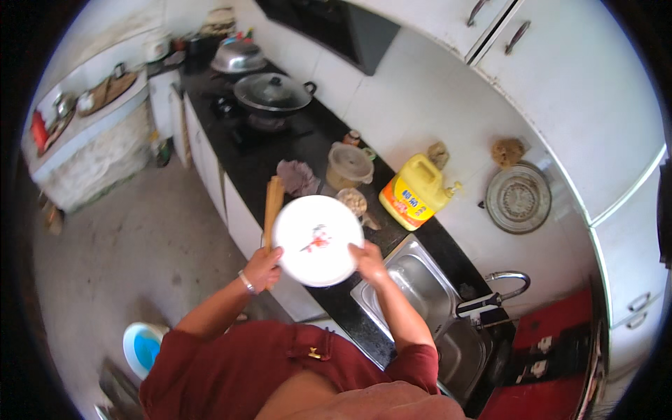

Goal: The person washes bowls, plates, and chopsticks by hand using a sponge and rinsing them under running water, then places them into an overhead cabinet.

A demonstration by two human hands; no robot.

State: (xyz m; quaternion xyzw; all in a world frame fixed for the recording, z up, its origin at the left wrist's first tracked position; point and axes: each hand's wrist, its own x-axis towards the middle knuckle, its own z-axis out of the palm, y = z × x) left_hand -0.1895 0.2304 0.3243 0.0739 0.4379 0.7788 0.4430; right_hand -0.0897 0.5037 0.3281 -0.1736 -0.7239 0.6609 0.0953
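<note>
A round white plate with a red and dark motif in its middle is held in front of my body, over the edge of the black countertop. My left hand grips its left rim and also clasps a bundle of wooden chopsticks, which points away from me beside the plate. On the opposite rim is my right hand, its thumb on the plate's upper face. The near basin of a steel sink lies under my right forearm.
A yellow detergent jug, a lidded plastic tub, a small bowl and a crumpled cloth stand beyond the plate. Farther off, a lidded wok sits on the stove. A curved faucet rises behind the sink.
</note>
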